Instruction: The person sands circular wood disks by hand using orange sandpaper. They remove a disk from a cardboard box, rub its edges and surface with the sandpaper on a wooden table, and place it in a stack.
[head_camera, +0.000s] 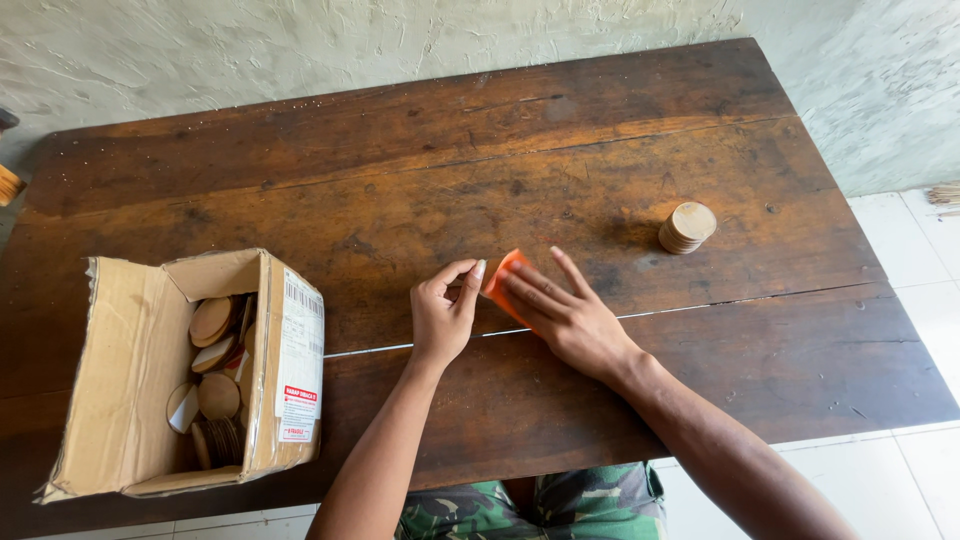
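Both forearms near. Left hand (443, 312) pinches orange sheet's (503, 280) edge; right hand (562, 312) lies flat, fingers spread, pressing it at table (560, 170) centre. Thin, light, bendy, I judge: grip edges. Cardboard box (130, 400) of wooden discs (213, 320) at nine o'clock; disc stack (687, 227) at two.

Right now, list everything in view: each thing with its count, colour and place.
table: one, dark brown wood, fills most of the view
cardboard box: one, tan, open, near left corner of the table
wooden discs in the box: many, light brown, loose, exact count unclear
stack of wooden discs: one stack, light brown, right of centre on the table
orange sheet: one, orange, mid-table under the right fingers
wall: pale, rough, behind the table
floor tiles: white, at right
left hand: pinching something small beside the sheet, hidden by the fingers
right hand: fingers flat on the sheet
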